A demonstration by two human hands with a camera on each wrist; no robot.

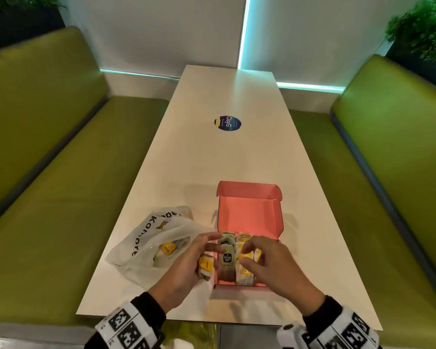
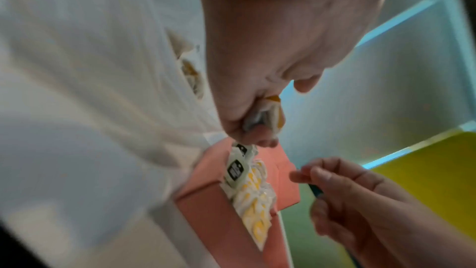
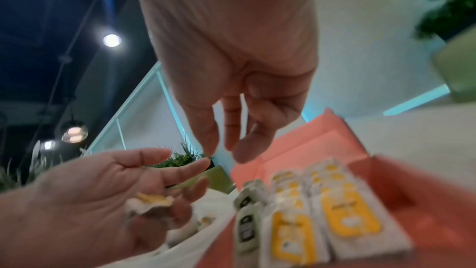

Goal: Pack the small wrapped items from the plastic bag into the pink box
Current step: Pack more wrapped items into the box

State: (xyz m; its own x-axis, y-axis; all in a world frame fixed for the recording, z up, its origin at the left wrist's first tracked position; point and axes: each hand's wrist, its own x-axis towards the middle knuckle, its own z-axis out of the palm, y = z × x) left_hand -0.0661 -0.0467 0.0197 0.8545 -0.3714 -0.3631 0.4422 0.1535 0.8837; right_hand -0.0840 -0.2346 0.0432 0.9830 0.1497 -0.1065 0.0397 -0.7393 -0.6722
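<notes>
Packets (image 1: 207, 267) gripped in curled left hand (image 1: 186, 268), beside box (image 1: 249, 212) for feeding; right hand (image 1: 269, 263) loose, empty (fingertips over rows (image 1: 244, 263)).

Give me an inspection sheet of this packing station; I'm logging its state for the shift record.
Surface: white table, round sticker mid-table.
Job's things: pink box open, sachets in rows at its near end; plastic bag beside it holds more.
Clutter: nothing seen.
Grippers: left hand holds yellow-label sachets; right hand empty above the box.
Cables: nothing seen.
Surroundings: green benches both sides, plants behind.
</notes>
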